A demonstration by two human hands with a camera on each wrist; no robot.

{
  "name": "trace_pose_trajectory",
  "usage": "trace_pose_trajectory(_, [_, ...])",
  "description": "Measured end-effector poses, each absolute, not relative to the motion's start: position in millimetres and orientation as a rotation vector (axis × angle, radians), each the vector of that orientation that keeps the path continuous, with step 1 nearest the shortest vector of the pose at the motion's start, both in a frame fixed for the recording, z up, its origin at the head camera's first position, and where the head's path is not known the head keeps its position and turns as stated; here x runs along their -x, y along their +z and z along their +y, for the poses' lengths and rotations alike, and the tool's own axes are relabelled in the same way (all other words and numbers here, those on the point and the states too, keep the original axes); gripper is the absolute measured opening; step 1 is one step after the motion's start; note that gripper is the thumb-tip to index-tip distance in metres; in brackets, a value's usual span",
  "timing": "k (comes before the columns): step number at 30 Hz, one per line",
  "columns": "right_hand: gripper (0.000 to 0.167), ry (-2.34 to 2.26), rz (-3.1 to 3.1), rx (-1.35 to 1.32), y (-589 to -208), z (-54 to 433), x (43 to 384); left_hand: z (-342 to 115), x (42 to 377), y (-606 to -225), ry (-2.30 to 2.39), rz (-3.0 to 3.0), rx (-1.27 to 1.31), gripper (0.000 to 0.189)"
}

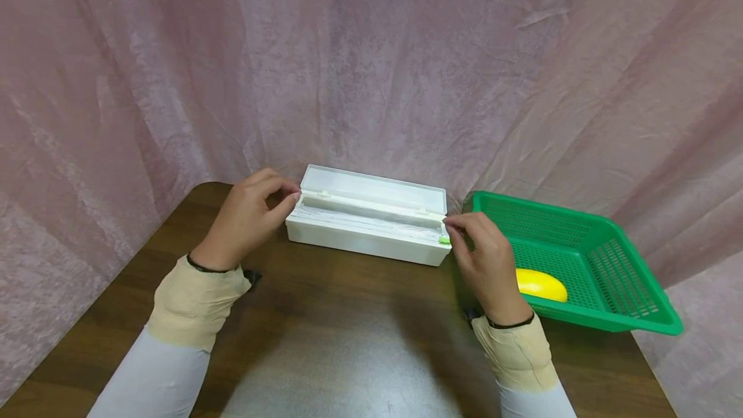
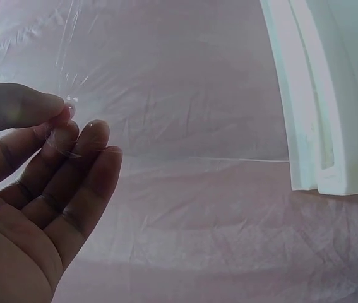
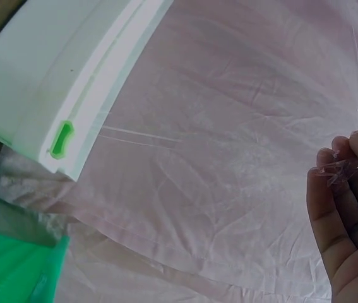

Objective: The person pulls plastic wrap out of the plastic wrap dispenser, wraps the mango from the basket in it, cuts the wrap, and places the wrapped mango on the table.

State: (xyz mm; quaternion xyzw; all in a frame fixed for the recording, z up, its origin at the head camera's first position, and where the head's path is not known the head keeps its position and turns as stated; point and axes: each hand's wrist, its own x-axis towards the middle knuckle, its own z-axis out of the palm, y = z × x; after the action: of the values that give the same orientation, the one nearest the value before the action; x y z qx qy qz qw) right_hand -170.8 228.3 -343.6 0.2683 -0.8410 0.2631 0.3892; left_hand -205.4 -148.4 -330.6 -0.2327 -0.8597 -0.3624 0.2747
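A long white cling film dispenser [image 1: 366,244] stands at the back of the table, its lid [image 1: 374,186] raised. Between thumb and fingers, my left hand [image 1: 244,221] pinches one corner of the clear cling film [image 2: 191,107]. The other corner is pinched by my right hand [image 1: 484,263], where the film bunches up at the fingertips. In both wrist views the film stretches from the dispenser to the hands; in the head view it hardly shows. A green slide cutter [image 3: 62,139] sits at the dispenser's right end.
To the right is a green plastic basket [image 1: 586,251] with a smooth yellow object [image 1: 542,285] inside, partly hidden by its rim. A pink curtain [image 1: 371,63] hangs behind the brown wooden table [image 1: 325,334].
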Motion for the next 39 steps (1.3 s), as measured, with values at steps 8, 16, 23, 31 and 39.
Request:
trace_pose_trajectory(8, [0.017, 0.649, -2.15, -0.69, -343, 229, 165, -149, 200, -327, -0.972, -2.297, 0.643, 0.007])
trace_pose_trajectory(16, [0.018, 0.651, -2.133, -0.739, -344, 230, 161, -154, 191, -330, -0.933, -2.317, 0.68, 0.005])
trace_pose_trajectory(23, [0.02, 0.617, -2.169, -0.749, -346, 233, 152, -158, 180, -334, -0.91, -2.345, 0.743, 0.006])
trace_pose_trajectory(31, [0.025, 0.623, -2.16, -0.812, -352, 235, 144, -163, 167, -343, -0.845, -2.394, 0.769, 0.003])
trace_pose_trajectory(39, [0.028, 0.625, -2.226, -0.827, -353, 235, 136, -165, 157, -355, -0.762, -2.415, 0.803, 0.006])
